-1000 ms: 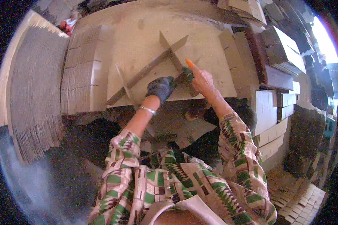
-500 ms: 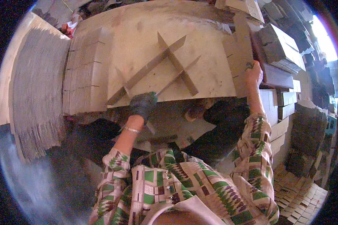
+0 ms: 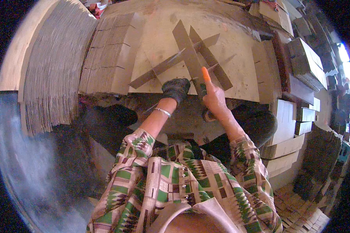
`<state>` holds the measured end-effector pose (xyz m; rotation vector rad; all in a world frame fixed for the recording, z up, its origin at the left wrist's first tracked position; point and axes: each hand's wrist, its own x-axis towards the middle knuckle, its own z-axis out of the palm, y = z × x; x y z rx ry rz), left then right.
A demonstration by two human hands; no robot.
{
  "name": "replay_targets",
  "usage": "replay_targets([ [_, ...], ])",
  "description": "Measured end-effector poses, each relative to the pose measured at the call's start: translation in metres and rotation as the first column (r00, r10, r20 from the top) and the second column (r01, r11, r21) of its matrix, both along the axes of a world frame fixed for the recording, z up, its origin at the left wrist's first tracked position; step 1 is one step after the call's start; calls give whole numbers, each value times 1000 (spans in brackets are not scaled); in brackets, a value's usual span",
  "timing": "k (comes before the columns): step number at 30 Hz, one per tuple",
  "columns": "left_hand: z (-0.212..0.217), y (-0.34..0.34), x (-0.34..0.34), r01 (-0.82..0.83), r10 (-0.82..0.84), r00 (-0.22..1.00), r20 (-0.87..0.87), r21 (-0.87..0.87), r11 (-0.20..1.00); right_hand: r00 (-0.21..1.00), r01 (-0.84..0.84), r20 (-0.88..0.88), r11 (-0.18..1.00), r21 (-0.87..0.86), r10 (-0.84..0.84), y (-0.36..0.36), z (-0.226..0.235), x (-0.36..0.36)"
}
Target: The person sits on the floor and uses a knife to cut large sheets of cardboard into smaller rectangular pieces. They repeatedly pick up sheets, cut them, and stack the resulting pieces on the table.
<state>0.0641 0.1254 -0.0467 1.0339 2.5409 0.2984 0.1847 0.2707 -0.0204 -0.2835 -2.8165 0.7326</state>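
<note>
Slotted cardboard strips stand on edge on the board, crossing each other. One long strip point(image 3: 165, 66) runs slantwise from near left to far right, and another strip point(image 3: 218, 71) crosses it at the right. My right hand point(image 3: 215, 100), with an orange cover on the index finger, grips a further cardboard strip point(image 3: 186, 44) by its near end; that strip leans across the others. My left hand point(image 3: 175, 90), in a dark glove, is closed at the near edge of the crossed strips, seemingly on a thin strip seen edge-on. The glove hides the fingertips.
Flat cardboard pieces stand packed in a row point(image 3: 58, 58) at the far left, beside a stack of slotted strips point(image 3: 107, 54). More strips point(image 3: 266, 70) lie along the board's right side. Cardboard bundles point(image 3: 305, 64) are piled further right. The pale board point(image 3: 241, 83) lies before me.
My right hand has come from the strips at the right to the middle, bringing a cardboard strip over the crossed ones. My left hand stays by their near edge. The whole view has shifted.
</note>
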Motion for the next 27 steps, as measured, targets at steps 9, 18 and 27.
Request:
replay_targets([
  [9, 8, 11, -2, -93, 92, 993, 77, 9, 996, 997, 1, 77, 1000, 1, -2, 0, 5, -1],
  [18, -6, 8, -4, -105, 103, 994, 41, 42, 994, 999, 1, -36, 999, -38, -2, -2, -3, -1],
  [27, -13, 1, -9, -98, 96, 994, 49, 38, 994, 999, -27, 32, 999, -29, 28, -9, 0, -10],
])
